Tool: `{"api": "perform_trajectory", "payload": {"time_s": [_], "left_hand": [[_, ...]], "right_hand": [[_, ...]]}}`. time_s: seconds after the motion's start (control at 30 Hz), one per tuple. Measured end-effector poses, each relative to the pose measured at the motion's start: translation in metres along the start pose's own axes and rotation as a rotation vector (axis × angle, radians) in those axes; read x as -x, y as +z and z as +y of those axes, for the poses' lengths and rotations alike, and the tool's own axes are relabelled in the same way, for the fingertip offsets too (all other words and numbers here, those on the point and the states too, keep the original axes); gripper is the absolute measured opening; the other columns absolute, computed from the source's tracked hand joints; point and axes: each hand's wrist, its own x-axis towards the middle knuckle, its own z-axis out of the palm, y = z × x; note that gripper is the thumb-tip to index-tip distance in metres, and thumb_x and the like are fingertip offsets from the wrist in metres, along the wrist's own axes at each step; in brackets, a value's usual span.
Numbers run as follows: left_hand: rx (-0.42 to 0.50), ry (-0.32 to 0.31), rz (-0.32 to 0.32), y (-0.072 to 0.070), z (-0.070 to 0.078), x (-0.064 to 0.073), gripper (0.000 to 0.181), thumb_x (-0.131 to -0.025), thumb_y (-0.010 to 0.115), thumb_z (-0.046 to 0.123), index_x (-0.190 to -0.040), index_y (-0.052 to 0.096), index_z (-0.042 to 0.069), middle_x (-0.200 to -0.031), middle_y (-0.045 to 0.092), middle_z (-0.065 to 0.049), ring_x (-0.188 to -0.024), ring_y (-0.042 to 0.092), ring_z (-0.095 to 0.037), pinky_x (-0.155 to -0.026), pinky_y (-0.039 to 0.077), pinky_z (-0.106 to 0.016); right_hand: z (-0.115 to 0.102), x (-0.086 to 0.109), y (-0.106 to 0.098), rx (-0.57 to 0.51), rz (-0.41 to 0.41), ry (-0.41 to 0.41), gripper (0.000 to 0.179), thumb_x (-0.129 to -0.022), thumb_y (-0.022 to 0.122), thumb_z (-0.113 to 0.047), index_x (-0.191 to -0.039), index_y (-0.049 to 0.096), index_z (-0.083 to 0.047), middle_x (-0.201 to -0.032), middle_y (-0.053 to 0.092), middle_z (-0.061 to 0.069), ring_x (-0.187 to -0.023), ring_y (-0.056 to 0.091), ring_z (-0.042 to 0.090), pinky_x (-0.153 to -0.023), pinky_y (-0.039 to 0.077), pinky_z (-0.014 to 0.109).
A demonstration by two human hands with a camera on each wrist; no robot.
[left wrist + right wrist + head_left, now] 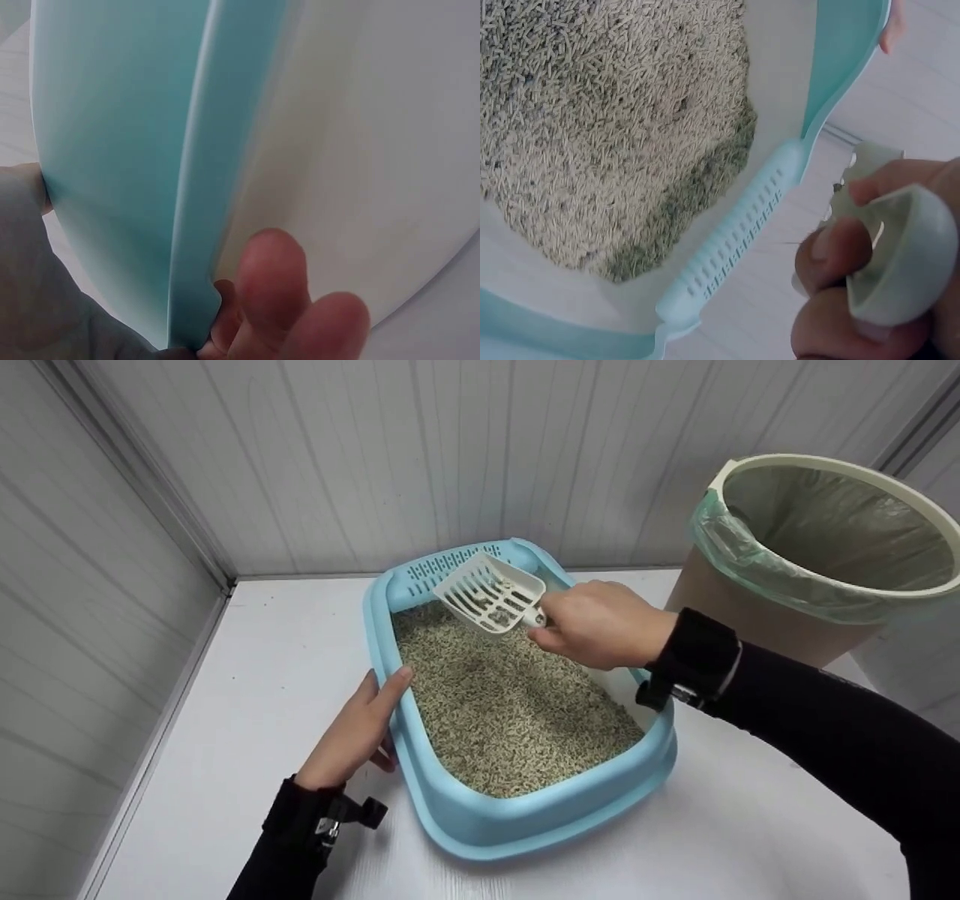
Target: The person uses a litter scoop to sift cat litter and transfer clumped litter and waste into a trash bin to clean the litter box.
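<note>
A light-blue litter box [517, 817] sits on the white surface, filled with pale pellet litter [517, 727]. At its left side my left hand [356, 727] grips the wall, thumb up on the rim. The left wrist view shows fingertips [274, 274] curled around the box's lower edge [202, 187]. My right hand [604, 622] holds a white slotted litter scoop [529, 581] by its handle, over the back part of the box. A few small clumps lie in the scoop. In the right wrist view, fingers wrap the hollow handle end [911, 259].
A beige trash bin [757, 622] lined with a translucent green bag [731, 551] stands at the back right, close to the right forearm. White panel walls [450, 457] enclose the back and left.
</note>
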Motion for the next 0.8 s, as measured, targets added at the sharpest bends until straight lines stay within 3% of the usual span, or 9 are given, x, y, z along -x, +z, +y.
{"api": "perform_trajectory", "payload": {"time_s": [0.23, 0.4, 0.63, 0.8], "left_hand": [[-0.004, -0.002, -0.004, 0.0, 0.001, 0.0, 0.092, -0.106, 0.052, 0.081, -0.175, 0.027, 0.026, -0.092, 0.072, -0.023, -0.058, 0.071, -0.036, -0.052, 0.061, -0.053], [-0.015, -0.005, -0.003, 0.0, 0.002, -0.001, 0.087, -0.107, 0.052, 0.079, -0.173, 0.028, 0.026, -0.093, 0.072, -0.023, -0.058, 0.071, -0.036, -0.051, 0.06, -0.052], [-0.009, -0.006, -0.013, 0.001, 0.003, -0.004, 0.088, -0.105, 0.053, 0.082, -0.168, 0.034, 0.023, -0.093, 0.072, -0.023, -0.059, 0.07, -0.035, -0.049, 0.058, -0.045], [-0.015, -0.01, -0.013, -0.003, 0.003, -0.005, 0.087, -0.105, 0.052, 0.082, -0.166, 0.036, 0.023, -0.092, 0.072, -0.022, -0.058, 0.07, -0.035, -0.049, 0.058, -0.046]], "right_hand": [[0.003, 0.009, -0.012, -0.036, 0.028, -0.013, 0.033, -0.115, 0.06, -0.035, -0.105, 0.069, -0.006, -0.073, 0.06, 0.0, -0.062, 0.056, 0.019, -0.055, 0.049, 0.04], [0.009, 0.029, -0.042, -0.089, 0.04, 0.021, 0.031, -0.115, 0.062, -0.036, -0.107, 0.072, -0.008, -0.075, 0.061, 0.0, -0.061, 0.056, 0.016, -0.055, 0.045, 0.036], [0.047, 0.081, -0.1, -0.058, 0.057, 0.26, 0.04, -0.116, 0.059, -0.049, -0.111, 0.072, -0.011, -0.083, 0.062, 0.003, -0.069, 0.056, 0.02, -0.058, 0.044, 0.036], [0.091, 0.13, -0.125, 0.073, 0.118, 0.402, 0.04, -0.114, 0.063, -0.043, -0.091, 0.064, -0.011, -0.07, 0.056, 0.003, -0.065, 0.051, 0.021, -0.057, 0.038, 0.036]]}}
